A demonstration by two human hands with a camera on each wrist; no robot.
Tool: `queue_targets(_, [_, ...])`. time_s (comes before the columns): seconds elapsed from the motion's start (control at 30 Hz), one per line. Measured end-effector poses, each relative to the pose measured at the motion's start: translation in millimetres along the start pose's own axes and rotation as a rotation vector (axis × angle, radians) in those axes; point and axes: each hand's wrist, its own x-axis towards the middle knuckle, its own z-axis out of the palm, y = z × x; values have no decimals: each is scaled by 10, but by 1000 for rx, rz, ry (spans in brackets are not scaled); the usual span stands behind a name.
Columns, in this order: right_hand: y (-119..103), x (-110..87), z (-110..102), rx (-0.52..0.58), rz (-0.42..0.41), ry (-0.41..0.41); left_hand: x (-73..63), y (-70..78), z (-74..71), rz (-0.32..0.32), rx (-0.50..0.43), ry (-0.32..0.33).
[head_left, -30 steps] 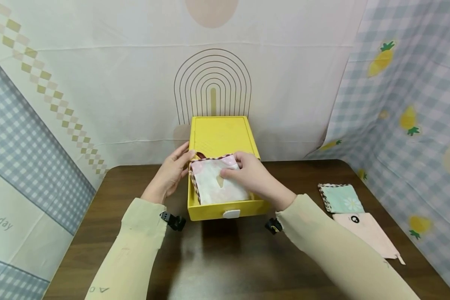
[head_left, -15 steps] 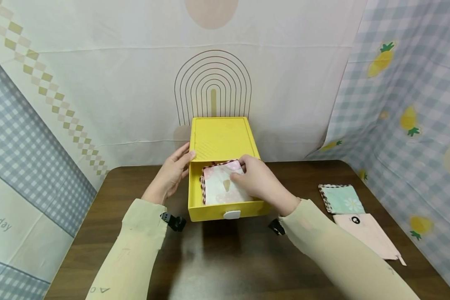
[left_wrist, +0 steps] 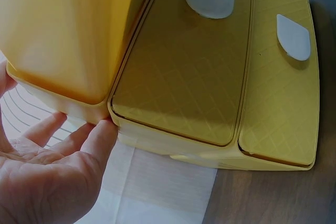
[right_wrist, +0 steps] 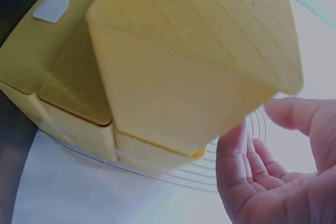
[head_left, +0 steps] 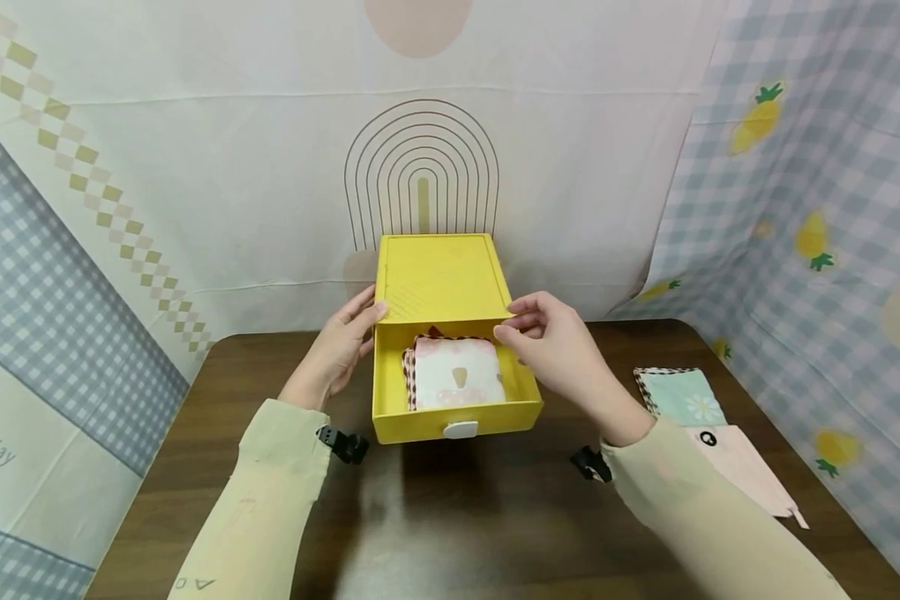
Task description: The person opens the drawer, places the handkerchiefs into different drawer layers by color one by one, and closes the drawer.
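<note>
Drawer [head_left: 412, 427], yellow, open, centre of frame, containing folded check-edged handkerchief [head_left: 457, 373]; left hand [head_left: 336, 343] touching cabinet [head_left: 442, 279], grip wide; right hand [head_left: 562, 350] beside drawer rim, grip parted, contact uncertain.

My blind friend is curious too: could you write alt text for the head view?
A person's left hand and right hand flank a yellow drawer unit, its open drawer holding a folded white-and-pink cloth. At right, a green cloth and a pink cloth lie on the table.

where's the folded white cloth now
Mid-frame in the head view, the folded white cloth lies inside the open top yellow drawer, behind its white handle.
</note>
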Motion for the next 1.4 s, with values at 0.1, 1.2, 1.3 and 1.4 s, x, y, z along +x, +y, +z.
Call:
queue_targets(0.1, [49, -38, -57, 54, 38, 7, 2, -2, -2, 0, -3, 2])
queue_targets(1.2, [622, -847, 243, 454, 322, -326, -3, 1, -4, 3, 8, -7])
queue_targets(1.3, [571, -849, 361, 469, 314, -354, -6, -2, -4, 3, 9, -4])
queue_targets(1.4, [523, -845, 474, 488, 303, -371, -10, -1, -6, 5, 12, -6])
